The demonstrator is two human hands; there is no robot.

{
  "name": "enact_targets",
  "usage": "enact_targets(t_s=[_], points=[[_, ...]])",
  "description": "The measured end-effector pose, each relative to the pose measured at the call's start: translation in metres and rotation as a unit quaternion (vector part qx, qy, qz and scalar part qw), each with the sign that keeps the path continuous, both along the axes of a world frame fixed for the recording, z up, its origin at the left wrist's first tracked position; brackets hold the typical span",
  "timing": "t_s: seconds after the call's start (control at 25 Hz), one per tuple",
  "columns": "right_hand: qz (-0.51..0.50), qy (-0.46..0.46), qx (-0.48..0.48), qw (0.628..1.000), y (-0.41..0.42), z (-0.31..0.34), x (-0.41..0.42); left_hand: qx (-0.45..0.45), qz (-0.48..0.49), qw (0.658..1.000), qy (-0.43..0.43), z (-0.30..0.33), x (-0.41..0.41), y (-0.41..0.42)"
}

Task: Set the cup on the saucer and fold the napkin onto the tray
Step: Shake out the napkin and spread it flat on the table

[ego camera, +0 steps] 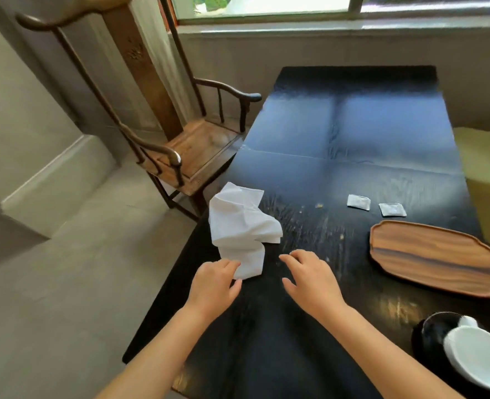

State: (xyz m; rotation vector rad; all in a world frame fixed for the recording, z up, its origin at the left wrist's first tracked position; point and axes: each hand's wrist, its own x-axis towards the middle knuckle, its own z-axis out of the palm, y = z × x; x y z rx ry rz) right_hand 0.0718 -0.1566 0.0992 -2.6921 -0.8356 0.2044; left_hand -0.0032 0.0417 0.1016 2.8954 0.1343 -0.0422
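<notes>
A crumpled white napkin (242,228) lies near the left edge of the black table (338,133). My left hand (213,285) pinches the napkin's near corner between thumb and fingers. My right hand (310,279) hovers just to the right of the napkin, fingers spread, holding nothing. An oblong wooden tray (430,256) lies bare on the right side of the table. At the near right corner a white cup (479,355) sits tilted on a dark saucer (430,332), both partly cut off by the frame edge.
Two small white packets (358,201) (392,209) lie on the table beyond the tray. A wooden armchair (192,151) stands by the table's left side. A yellow seat (485,168) sits to the right, and a window runs along the far wall.
</notes>
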Motion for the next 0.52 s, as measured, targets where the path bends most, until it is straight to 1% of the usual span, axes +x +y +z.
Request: enact_targets(t_s=[0.24, 0.32, 0.4, 0.52], points=[[-0.044, 0.053, -0.087, 0.994, 0.076, -0.046, -0.006, -0.039, -0.054, 0.996, 0.057, -0.041, 0.011, 0.066], [-0.045, 0.046, -0.097, 0.993, 0.089, -0.060, -0.003, -0.042, -0.074, 0.993, 0.076, -0.058, 0.024, 0.074], [-0.032, 0.029, -0.107, 0.993, 0.098, -0.074, 0.005, -0.024, -0.102, 0.991, 0.089, -0.076, 0.039, 0.073], [-0.012, 0.021, -0.099, 0.995, 0.111, -0.096, 0.018, -0.012, -0.134, 0.985, 0.109, -0.104, 0.060, 0.070]])
